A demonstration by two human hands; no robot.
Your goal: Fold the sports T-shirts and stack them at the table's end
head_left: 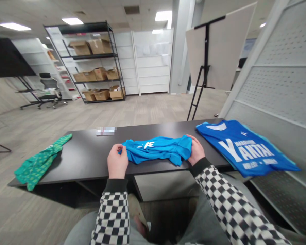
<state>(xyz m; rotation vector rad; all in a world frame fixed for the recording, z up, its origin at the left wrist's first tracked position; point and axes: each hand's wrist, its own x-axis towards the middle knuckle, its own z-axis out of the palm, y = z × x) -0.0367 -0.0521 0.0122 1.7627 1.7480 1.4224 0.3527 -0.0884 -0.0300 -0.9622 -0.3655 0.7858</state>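
Observation:
A light blue shirt (156, 148) lies crumpled on the black table (86, 156), right in front of me. My left hand (117, 161) pinches its left end, fingers closed on the cloth. At the shirt's right end my right hand (197, 149) grips the fabric with curled fingers. Both arms wear checkered black-and-white sleeves.
A darker blue shirt (244, 148) with white lettering lies flat on the table's right end. A green patterned garment (39, 161) hangs over the left end. A black shelf rack (91, 64) with cardboard boxes, an office chair (49, 90) and a board on a stand (219, 51) stand beyond. A perforated white panel (280, 85) is at right.

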